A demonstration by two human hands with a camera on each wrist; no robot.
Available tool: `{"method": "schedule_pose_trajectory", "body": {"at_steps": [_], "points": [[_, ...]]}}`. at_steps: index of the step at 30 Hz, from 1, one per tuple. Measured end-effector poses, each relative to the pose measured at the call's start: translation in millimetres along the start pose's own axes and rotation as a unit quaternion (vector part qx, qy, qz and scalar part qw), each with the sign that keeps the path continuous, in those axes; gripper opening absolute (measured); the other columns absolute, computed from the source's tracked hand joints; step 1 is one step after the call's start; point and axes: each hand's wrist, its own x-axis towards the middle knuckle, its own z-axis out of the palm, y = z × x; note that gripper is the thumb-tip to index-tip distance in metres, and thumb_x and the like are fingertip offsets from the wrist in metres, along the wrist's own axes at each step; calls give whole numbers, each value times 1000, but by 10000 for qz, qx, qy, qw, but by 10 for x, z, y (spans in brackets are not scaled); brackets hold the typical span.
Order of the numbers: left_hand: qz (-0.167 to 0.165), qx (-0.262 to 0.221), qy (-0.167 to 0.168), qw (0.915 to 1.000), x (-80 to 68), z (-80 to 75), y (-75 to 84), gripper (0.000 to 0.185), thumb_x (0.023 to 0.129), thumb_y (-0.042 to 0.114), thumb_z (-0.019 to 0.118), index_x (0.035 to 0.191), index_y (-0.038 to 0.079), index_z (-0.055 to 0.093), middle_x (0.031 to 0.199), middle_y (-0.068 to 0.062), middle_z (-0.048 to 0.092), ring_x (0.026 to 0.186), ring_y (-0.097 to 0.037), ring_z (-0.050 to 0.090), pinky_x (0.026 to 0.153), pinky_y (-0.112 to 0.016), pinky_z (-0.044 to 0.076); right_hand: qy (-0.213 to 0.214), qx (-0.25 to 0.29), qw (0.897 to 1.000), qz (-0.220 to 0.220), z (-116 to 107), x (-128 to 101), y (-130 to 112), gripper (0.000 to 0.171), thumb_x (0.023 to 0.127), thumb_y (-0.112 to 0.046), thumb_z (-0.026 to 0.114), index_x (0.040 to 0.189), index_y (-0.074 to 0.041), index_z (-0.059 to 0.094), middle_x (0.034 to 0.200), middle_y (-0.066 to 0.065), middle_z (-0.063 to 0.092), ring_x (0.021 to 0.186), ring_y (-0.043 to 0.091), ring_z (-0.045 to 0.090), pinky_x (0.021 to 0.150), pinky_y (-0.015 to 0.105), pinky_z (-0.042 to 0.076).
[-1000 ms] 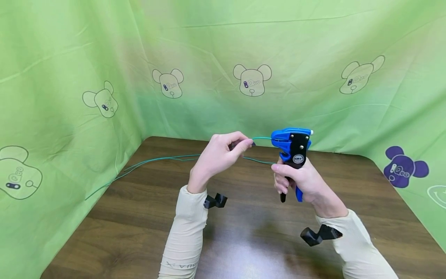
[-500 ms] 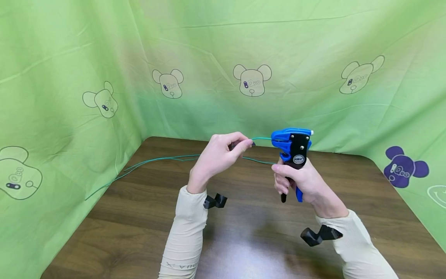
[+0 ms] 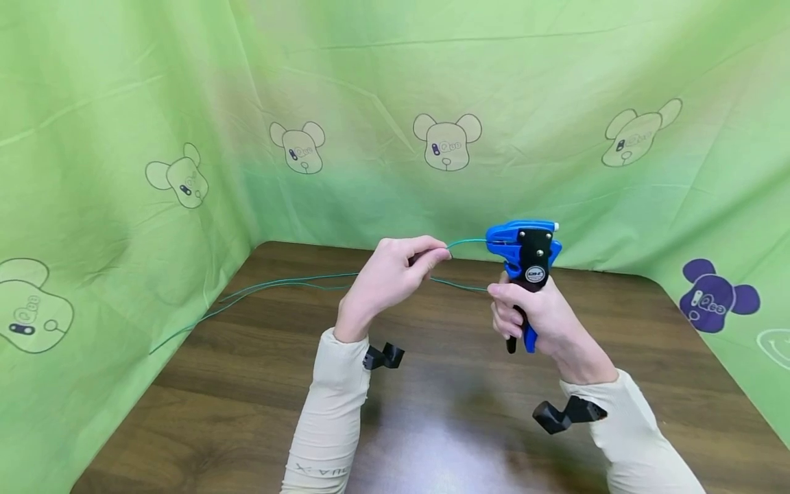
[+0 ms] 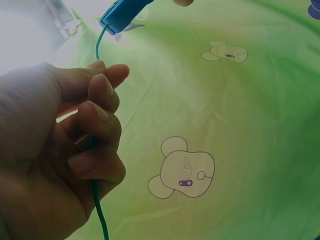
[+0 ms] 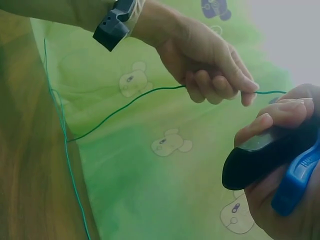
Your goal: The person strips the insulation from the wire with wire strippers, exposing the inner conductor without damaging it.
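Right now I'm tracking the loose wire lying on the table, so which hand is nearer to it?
Left. The left hand pinches the green wire that trails from it onto the table; the right hand grips the blue stripper farther off.

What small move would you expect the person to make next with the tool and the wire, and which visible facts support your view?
Probably squeezing the handles. The left hand pinches the green wire, whose end already sits in the head of the blue wire stripper. The right hand grips the handles, which appear not fully closed. With the wire fed in, a squeeze seems the likely step.
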Motion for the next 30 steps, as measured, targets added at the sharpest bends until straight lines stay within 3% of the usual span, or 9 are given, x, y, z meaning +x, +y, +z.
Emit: {"method": "schedule_pose_trajectory", "body": {"at_steps": [9, 18, 30], "points": [[18, -45, -4, 10000, -15, -6, -5, 15, 98, 23, 61, 98, 16, 73, 66, -2, 61, 58, -3, 52, 54, -20, 40, 63, -77, 9999, 138, 5, -21, -10, 32, 99, 4, 38, 71, -10, 45, 48, 3, 35, 38, 23, 33, 39, 36, 30], [64, -92, 41, 9999, -27, -3, -8, 14, 98, 23, 61, 96, 17, 73, 65, 7, 57, 58, -3, 52, 53, -20, 40, 7, -119, 9998, 128, 0, -33, -23, 31, 99, 4, 39, 71, -9, 46, 49, 4, 35, 39, 24, 34, 39, 38, 30], [102, -96, 47, 9999, -27, -28, 17, 14, 98, 23, 61, 97, 17, 74, 66, 1, 61, 59, -3, 53, 53, -20, 39, -30, -339, 9993, 157, 12, -42, -77, 32, 99, 3, 41, 69, -7, 45, 48, 3, 40, 38, 21, 42, 41, 40, 35]]}}
